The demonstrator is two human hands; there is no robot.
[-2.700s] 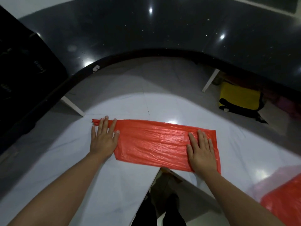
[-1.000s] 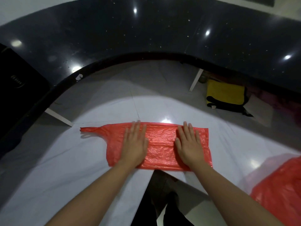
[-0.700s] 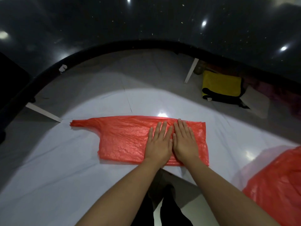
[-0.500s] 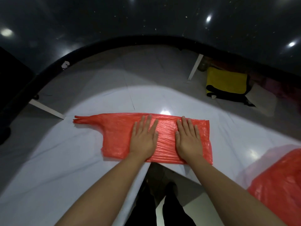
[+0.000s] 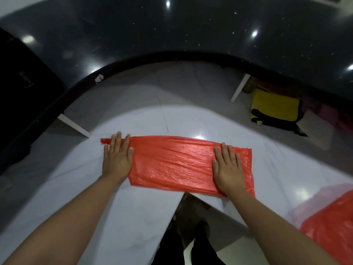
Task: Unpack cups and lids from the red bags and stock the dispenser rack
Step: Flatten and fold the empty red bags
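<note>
Seemingly the unpacking of this bag is over, and what shows is the tidying of it. From the head view, both hands lie flat, fingers straight and slightly spread, palms down on a red bag (image 5: 181, 165) spread across the white surface (image 5: 57, 188). The left hand (image 5: 117, 159) presses the bag's left end, near its thin twisted handle tip, partly on plastic and partly on the surface; the right hand (image 5: 228, 169) presses the right end, wholly on plastic. Set well apart like this, the hands probably pull the film taut and squeeze air out, so it stays flat for folding.

The bag looks empty: a long, flat strip, glossy, finely wrinkled lengthwise, with a bright glare near its middle. Its near edge reaches the surface's front edge. No cups, lids or rack show.

A second bag (image 5: 332, 232), also red, lies at the lower right, cut off by the frame. Farther right, under the dark counter (image 5: 191, 25), sits a yellow bundle (image 5: 275, 109).
</note>
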